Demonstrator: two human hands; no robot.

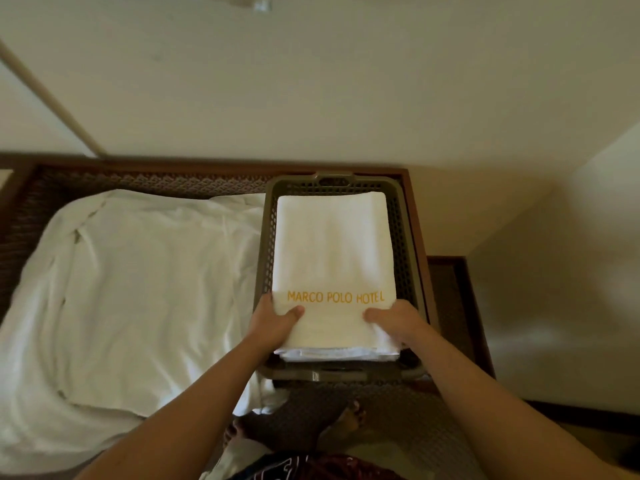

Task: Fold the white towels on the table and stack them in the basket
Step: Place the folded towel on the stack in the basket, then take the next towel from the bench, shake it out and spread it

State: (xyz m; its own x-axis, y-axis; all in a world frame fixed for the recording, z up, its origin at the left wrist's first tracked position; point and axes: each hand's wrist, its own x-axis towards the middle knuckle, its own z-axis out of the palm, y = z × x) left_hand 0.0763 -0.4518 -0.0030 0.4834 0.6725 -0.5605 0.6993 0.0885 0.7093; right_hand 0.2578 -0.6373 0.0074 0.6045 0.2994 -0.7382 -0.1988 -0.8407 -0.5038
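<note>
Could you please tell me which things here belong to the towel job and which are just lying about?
Job: folded towel, basket, unfolded towels, left hand, right hand.
Lying about: nothing loose; only the table, wall.

Folded towel (332, 251): white, lettering in orange-yellow
Basket (407, 244): grey-brown, perforated lattice walls
Loose towels (138, 289): plain white
Table (420, 237): reddish-brown frame, dark woven-pattern surface
Wall (311, 81): pale cream
</note>
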